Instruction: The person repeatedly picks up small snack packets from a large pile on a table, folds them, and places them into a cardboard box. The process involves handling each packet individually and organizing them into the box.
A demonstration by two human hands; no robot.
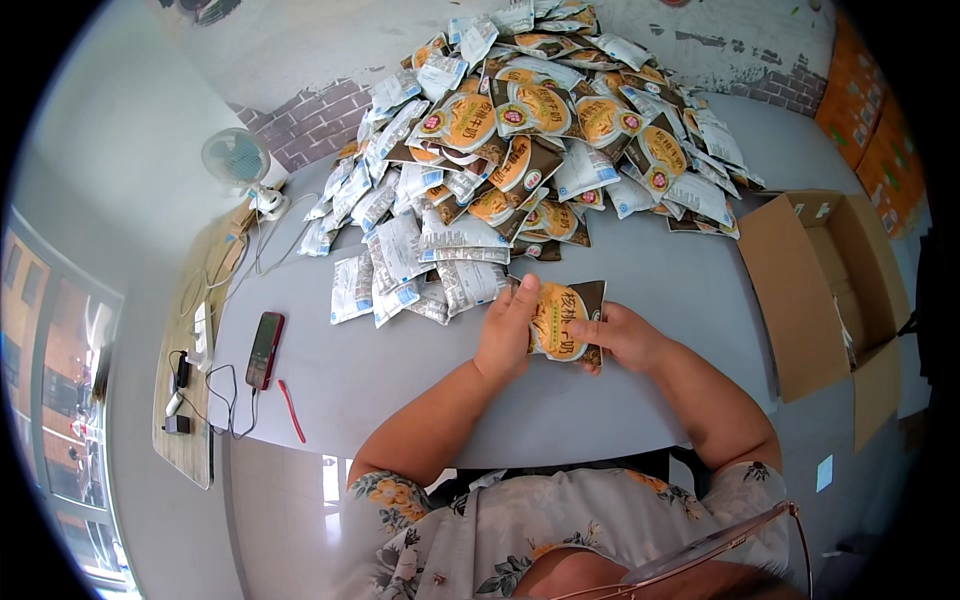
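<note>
Both hands hold one sealed packet (559,315), brown with an orange round print, above the grey table near its front edge. My left hand (506,330) grips its left side, thumb up along the edge. On its right side is my right hand (626,337), thumb across the front and fingertips showing beneath. Beyond them rises a large heap of similar packets (461,124), some with the printed front up, others with the white and blue back up. Nearest my left hand lie several packets with their backs up (469,283).
An open cardboard box (784,300) stands at the right. On the table's left lie a phone (264,351) with a cable and a red pen-like stick (291,411). A small fan (236,157), a power strip (201,337) and cords are farther left. Orange cartons (851,90) stand back right.
</note>
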